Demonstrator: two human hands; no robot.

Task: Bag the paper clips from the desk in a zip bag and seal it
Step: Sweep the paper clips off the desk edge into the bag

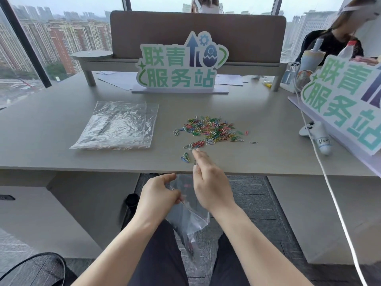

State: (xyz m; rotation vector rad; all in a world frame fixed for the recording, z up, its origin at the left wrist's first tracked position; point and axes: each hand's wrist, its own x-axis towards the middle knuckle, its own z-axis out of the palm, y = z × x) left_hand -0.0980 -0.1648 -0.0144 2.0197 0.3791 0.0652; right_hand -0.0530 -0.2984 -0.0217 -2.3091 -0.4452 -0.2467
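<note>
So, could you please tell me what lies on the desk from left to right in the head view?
Stack of clear zip bags → pile of coloured paper clips → lone dark paper clip → white controller.

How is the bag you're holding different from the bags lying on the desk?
The held bag hangs crumpled below the desk edge; the bag stack lies flat on the desk. The held bag has a few clips inside; the stack looks empty. The left hand grips one; nobody touches the stack. Both are clear plastic.
</note>
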